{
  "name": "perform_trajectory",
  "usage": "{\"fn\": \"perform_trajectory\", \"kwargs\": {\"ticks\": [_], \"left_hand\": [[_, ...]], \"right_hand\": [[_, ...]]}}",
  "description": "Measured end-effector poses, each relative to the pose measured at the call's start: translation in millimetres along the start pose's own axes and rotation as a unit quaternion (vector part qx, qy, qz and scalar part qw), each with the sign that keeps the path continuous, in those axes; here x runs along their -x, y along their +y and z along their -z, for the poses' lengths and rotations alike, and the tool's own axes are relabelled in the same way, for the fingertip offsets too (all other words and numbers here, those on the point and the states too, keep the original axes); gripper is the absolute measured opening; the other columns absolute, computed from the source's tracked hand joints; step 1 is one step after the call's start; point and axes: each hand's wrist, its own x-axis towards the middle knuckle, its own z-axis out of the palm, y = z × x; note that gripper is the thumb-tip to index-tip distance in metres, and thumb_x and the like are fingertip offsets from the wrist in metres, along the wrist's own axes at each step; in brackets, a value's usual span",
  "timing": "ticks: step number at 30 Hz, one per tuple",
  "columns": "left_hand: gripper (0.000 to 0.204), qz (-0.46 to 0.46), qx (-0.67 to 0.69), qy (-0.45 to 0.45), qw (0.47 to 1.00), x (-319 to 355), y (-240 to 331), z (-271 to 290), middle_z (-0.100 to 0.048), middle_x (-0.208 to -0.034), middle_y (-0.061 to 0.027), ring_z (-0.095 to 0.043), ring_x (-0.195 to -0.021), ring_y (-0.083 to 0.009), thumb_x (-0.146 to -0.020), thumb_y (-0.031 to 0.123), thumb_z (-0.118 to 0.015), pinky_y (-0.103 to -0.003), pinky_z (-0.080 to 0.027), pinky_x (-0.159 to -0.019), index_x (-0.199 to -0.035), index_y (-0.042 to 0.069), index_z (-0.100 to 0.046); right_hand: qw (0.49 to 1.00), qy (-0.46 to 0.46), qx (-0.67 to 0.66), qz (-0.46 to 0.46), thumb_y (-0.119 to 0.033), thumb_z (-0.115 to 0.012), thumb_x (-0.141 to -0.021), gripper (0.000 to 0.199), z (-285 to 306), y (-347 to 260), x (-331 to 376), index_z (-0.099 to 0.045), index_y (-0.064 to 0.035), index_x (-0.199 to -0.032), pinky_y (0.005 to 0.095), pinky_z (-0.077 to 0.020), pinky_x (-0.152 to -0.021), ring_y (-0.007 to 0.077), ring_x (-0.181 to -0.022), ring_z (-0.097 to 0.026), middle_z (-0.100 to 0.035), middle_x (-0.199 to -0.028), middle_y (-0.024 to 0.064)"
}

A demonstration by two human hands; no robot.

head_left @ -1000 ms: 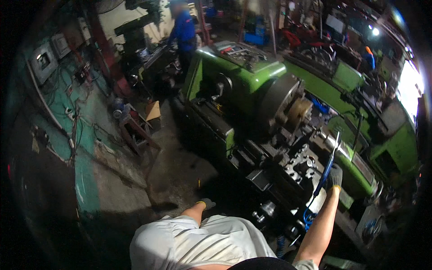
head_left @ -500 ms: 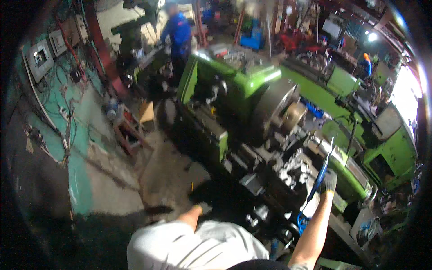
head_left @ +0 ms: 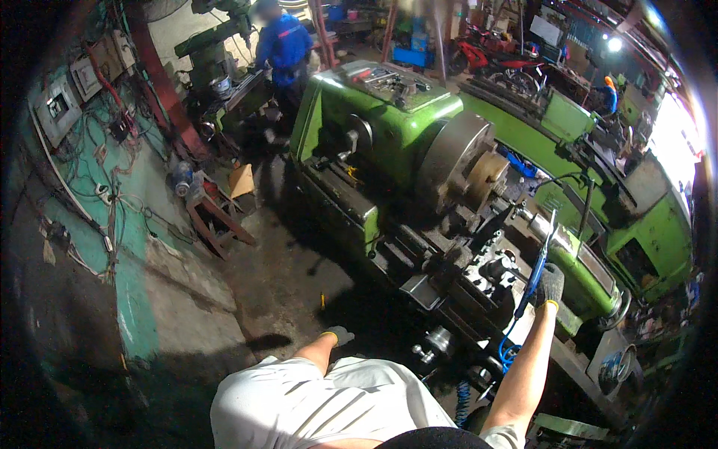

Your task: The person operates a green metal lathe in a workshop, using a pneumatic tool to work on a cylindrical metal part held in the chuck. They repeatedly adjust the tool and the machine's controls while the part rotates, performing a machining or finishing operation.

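My right hand (head_left: 550, 286), in a grey knit glove with a yellow cuff, grips a slim blue air blow gun (head_left: 535, 278). Its thin metal nozzle points up and away over the lathe bed, and a blue hose (head_left: 508, 355) hangs below. Just left of that hand is the lathe's tool post (head_left: 493, 268); beyond are the large round chuck (head_left: 458, 161) and a brassy round workpiece (head_left: 486, 178). My left hand (head_left: 340, 335), gloved alike, hangs low beside my light clothing, fingers loosely stretched out and holding nothing visible.
The green lathe headstock (head_left: 404, 120) carries loose tools on top. A long green machine (head_left: 516, 135) stands behind it. Left are a wall with cables (head_left: 105, 194) and a reddish stand (head_left: 217, 217). A person in blue (head_left: 288, 49) works at the back; another is far right.
The picture has gone from blurred to sharp, with a slight shift of the view. My right hand still grips the blow gun in nearly the same place; my left hand stays low.
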Motion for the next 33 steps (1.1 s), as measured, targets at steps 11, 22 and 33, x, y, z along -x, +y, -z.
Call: {"fn": "perform_trajectory", "kwargs": {"ticks": [11, 22, 33], "left_hand": [[0.063, -0.147, -0.11, 0.017, 0.983, -17, -16, 3, -0.064, -0.133, -0.0242, -0.058, -0.127, -0.0428, -0.1, 0.055, -0.043, -0.051, -0.046, -0.106, -0.123, 0.004, -0.071], [0.056, -0.194, -0.192, 0.017, 0.962, -43, -19, -9, -0.065, -0.131, -0.0239, -0.06, -0.124, -0.0438, -0.103, 0.052, -0.04, -0.053, -0.046, -0.105, -0.121, 0.008, -0.071], [0.048, -0.225, -0.203, 0.013, 0.953, -47, -29, -12, -0.065, -0.131, -0.0235, -0.061, -0.122, -0.0437, -0.105, 0.045, -0.036, -0.055, -0.048, -0.101, -0.12, 0.011, -0.068]], "right_hand": [[0.989, 0.05, 0.136, 0.03, -0.033, -0.068, -0.082, 0.037, -1, -26, 12, -0.076, -0.001, -0.098, 0.0421, -0.0532, -0.078, 0.0366, -0.083, -0.071, -0.073, -0.091, 0.0229], [0.991, 0.016, 0.135, -0.021, -0.024, -0.063, -0.084, 0.03, 4, -37, 22, -0.079, -0.0073, -0.103, 0.0438, -0.054, -0.093, 0.0399, -0.106, -0.07, -0.074, -0.109, 0.0208], [0.989, 0.019, 0.149, -0.007, -0.024, -0.062, -0.084, 0.03, 4, -36, 17, -0.079, -0.0059, -0.102, 0.0451, -0.0534, -0.092, 0.0408, -0.106, -0.069, -0.073, -0.108, 0.0218]]}}
